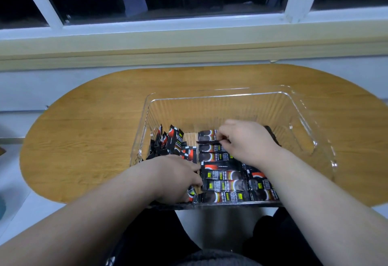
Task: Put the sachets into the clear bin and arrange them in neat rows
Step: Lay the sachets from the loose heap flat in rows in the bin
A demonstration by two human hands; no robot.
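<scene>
A clear plastic bin [222, 97] stands on the wooden table. Black and red sachets lie inside it: a flat row [222, 178] stacked toward the near wall, and a loose heap [172, 139] leaning at the bin's left side. My right hand [247, 141] is inside the bin and pinches the top sachet [206, 135] of the row by its end. My left hand [178, 177] reaches in at the near left, fingers curled against the left ends of the row and a sachet near the wall; whether it holds one is hidden.
The oval wooden table [94, 135] sits against a wall under a window sill [189, 45]. The bin's right half holds no sachets. My dark-clothed knees [273, 234] show below the table's near edge.
</scene>
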